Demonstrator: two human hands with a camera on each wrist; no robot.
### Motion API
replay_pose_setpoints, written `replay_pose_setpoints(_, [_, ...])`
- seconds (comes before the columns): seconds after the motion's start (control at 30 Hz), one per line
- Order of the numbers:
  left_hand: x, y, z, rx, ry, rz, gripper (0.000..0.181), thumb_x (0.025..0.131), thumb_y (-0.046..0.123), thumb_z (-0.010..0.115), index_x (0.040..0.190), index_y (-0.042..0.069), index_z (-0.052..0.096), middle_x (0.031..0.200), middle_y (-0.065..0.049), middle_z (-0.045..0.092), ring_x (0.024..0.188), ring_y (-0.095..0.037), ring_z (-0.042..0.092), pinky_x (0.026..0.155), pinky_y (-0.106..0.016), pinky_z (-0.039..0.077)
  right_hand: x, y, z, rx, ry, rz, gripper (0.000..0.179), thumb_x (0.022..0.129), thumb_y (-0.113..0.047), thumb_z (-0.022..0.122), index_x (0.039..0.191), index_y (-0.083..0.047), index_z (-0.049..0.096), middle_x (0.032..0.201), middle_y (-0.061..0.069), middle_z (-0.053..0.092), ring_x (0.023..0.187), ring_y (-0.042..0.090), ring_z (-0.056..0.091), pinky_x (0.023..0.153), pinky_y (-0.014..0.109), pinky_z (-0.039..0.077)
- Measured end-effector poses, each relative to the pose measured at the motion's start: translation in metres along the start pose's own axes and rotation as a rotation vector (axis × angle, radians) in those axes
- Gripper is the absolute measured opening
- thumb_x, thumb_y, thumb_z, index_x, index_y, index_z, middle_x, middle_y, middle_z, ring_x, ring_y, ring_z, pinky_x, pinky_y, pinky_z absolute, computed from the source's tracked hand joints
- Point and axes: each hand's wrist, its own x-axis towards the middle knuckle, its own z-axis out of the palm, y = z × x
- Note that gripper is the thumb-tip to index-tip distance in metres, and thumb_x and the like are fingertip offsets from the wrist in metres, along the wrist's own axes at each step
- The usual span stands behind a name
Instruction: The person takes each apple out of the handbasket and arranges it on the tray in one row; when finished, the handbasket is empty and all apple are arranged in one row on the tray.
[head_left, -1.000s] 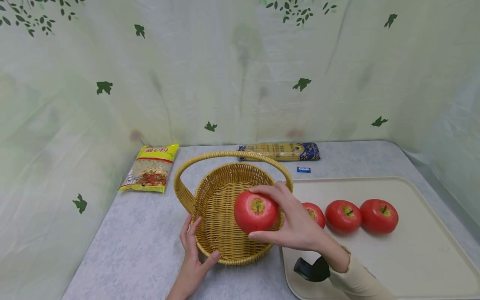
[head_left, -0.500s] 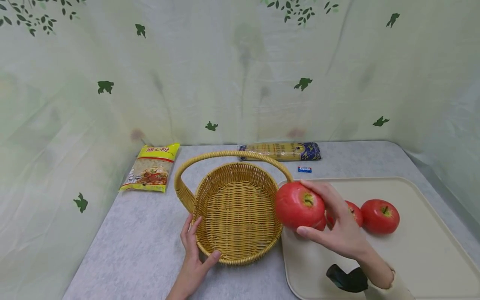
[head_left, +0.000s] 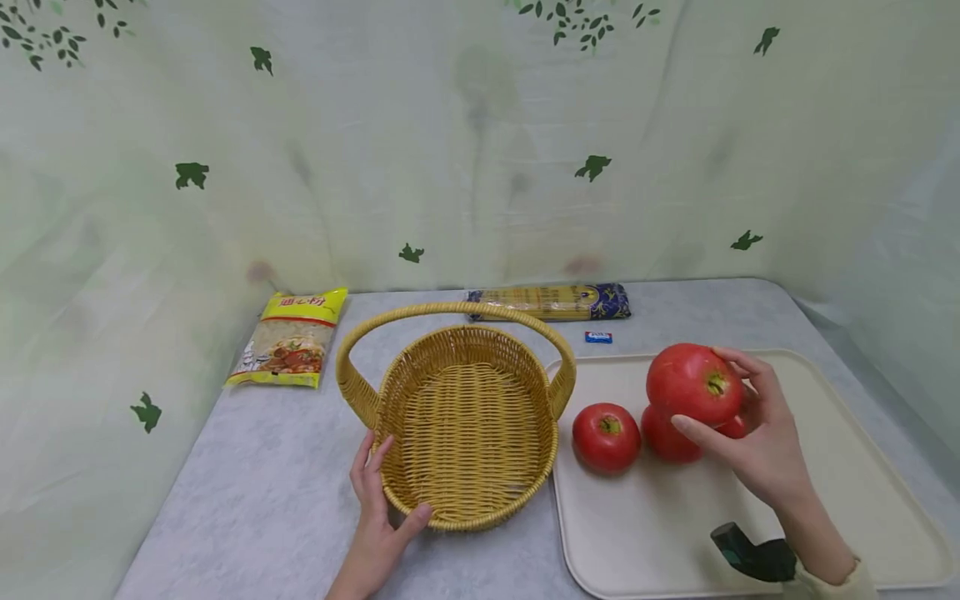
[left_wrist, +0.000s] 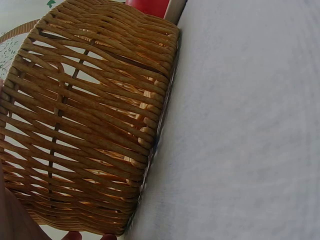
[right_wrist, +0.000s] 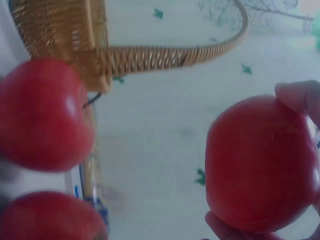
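My right hand (head_left: 768, 442) grips a red apple (head_left: 693, 383) above the tray, thumb in front and fingers behind; in the right wrist view the same apple (right_wrist: 262, 165) fills the grasp. Below it, a red apple (head_left: 606, 439) and another apple (head_left: 667, 439) sit on the tray, a third apple (head_left: 735, 427) mostly hidden. My left hand (head_left: 378, 508) holds the near left rim of a round wicker basket (head_left: 468, 450), its inside bare. The woven outer wall of the basket (left_wrist: 85, 115) takes up much of the left wrist view.
The beige tray (head_left: 637, 533) lies right of the basket. Behind stand a yellow food packet (head_left: 292, 337) at left, a long pasta packet (head_left: 547, 302) and a small blue packet (head_left: 598, 337). The basket's tall handle (head_left: 457, 308) arches over it. A patterned curtain (head_left: 480, 150) closes off the back.
My right hand has carried the apple from over the basket rightward to above the tray, uncovering the leftmost tray apple. The left hand has stayed at the basket rim.
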Motion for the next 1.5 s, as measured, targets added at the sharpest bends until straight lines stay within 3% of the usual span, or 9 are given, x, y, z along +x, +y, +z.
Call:
replay_pose_setpoints(0.23, [0.000, 0.000, 0.000, 0.006, 0.005, -0.020, 0.086, 0.086, 0.012, 0.067, 0.151, 0.021, 0.012, 0.150, 0.008, -0.016, 0.136, -0.032, -0.010, 0.093, -0.074, 0.010, 0.006, 0.027, -0.020, -0.032, 0.135, 0.127, 0.084, 0.074, 0.002, 0.078, 0.142, -0.021, 0.036, 0.121, -0.009, 0.040, 0.107, 0.010, 0.042, 0.071, 0.010, 0.044])
replay_pose_setpoints(0.6, [-0.001, -0.002, 0.000, -0.001, 0.003, -0.022, 0.085, 0.087, 0.014, 0.067, 0.151, 0.022, 0.011, 0.150, 0.007, -0.016, 0.136, -0.032, -0.010, 0.094, -0.074, 0.010, 0.013, 0.063, -0.047, -0.068, 0.301, 0.406, 0.081, 0.080, -0.012, 0.077, 0.142, -0.032, 0.029, 0.121, -0.013, 0.035, 0.107, 0.005, 0.038, 0.066, 0.007, 0.041])
replay_pose_setpoints(0.73, [-0.001, -0.002, 0.000, -0.001, 0.004, -0.016, 0.085, 0.087, 0.013, 0.067, 0.151, 0.022, 0.012, 0.151, 0.003, -0.016, 0.136, -0.032, -0.009, 0.094, -0.073, 0.010, 0.015, 0.075, -0.052, -0.108, 0.360, 0.488, 0.081, 0.081, -0.016, 0.076, 0.142, -0.036, 0.028, 0.133, -0.010, 0.036, 0.114, 0.003, 0.033, 0.083, 0.017, 0.044])
replay_pose_setpoints(0.83, [-0.001, -0.002, 0.000, 0.003, 0.005, -0.019, 0.086, 0.087, 0.013, 0.067, 0.151, 0.022, 0.012, 0.151, 0.003, -0.016, 0.136, -0.032, -0.010, 0.094, -0.074, 0.010, 0.015, 0.084, -0.056, -0.149, 0.400, 0.506, 0.079, 0.082, -0.019, 0.075, 0.143, -0.037, 0.028, 0.142, -0.007, 0.033, 0.116, 0.002, 0.030, 0.096, 0.027, 0.039])
replay_pose_setpoints(1.13, [-0.001, -0.001, 0.000, -0.004, -0.002, -0.016, 0.087, 0.086, 0.012, 0.067, 0.152, 0.021, 0.011, 0.150, 0.009, -0.015, 0.136, -0.033, -0.009, 0.093, -0.074, 0.010, 0.011, 0.106, -0.068, -0.182, 0.440, 0.522, 0.074, 0.086, -0.021, 0.070, 0.144, -0.037, 0.026, 0.147, -0.007, 0.028, 0.125, 0.005, 0.026, 0.102, 0.032, 0.034])
replay_pose_setpoints(1.5, [-0.001, -0.002, 0.000, -0.007, 0.000, 0.010, 0.088, 0.085, 0.011, 0.067, 0.152, 0.021, 0.011, 0.151, 0.006, -0.015, 0.136, -0.034, -0.008, 0.093, -0.074, 0.010, 0.006, 0.136, -0.075, -0.235, 0.375, 0.595, 0.075, 0.088, -0.029, 0.066, 0.147, -0.038, 0.020, 0.154, -0.003, 0.018, 0.138, 0.019, 0.016, 0.103, 0.043, 0.030])
